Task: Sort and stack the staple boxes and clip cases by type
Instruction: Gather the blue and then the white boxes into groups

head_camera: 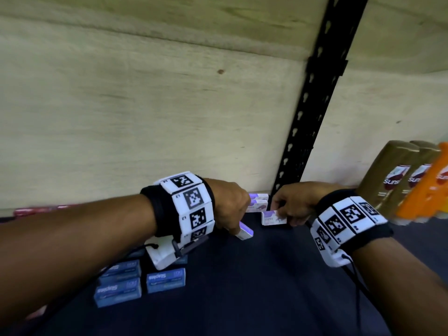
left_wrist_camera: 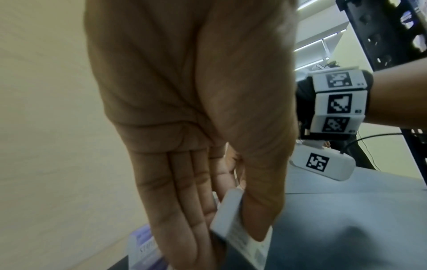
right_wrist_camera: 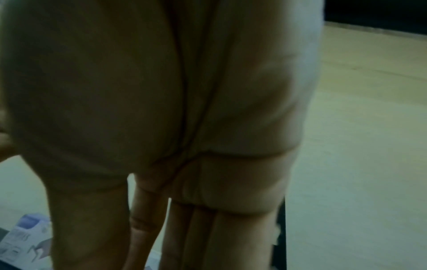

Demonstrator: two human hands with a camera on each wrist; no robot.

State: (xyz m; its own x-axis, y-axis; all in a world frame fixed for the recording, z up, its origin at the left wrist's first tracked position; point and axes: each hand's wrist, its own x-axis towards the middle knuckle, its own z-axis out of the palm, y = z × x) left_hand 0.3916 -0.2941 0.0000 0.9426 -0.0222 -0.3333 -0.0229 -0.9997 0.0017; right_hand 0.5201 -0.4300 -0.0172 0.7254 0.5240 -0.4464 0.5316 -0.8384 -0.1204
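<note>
My left hand [head_camera: 236,229] pinches a white and purple box [head_camera: 245,232] between thumb and fingers, tilted just above the dark shelf mat; the left wrist view shows the same box [left_wrist_camera: 231,217] edge-on under the thumb. My right hand [head_camera: 282,214] grips another white and purple box [head_camera: 273,218] standing on the mat, its printed face [right_wrist_camera: 25,237] partly hidden by the thumb. Between the hands, a small stack of matching boxes [head_camera: 258,202] sits against the back wall. Blue staple boxes [head_camera: 118,291] are grouped at the near left, one [head_camera: 166,280] beside them.
A black perforated upright [head_camera: 312,105] rises behind my right hand. Gold shampoo bottles [head_camera: 392,175] and an orange one [head_camera: 431,187] stand at the right. Red items [head_camera: 36,210] lie along the back wall at the far left. The dark mat [head_camera: 254,287] covers the shelf.
</note>
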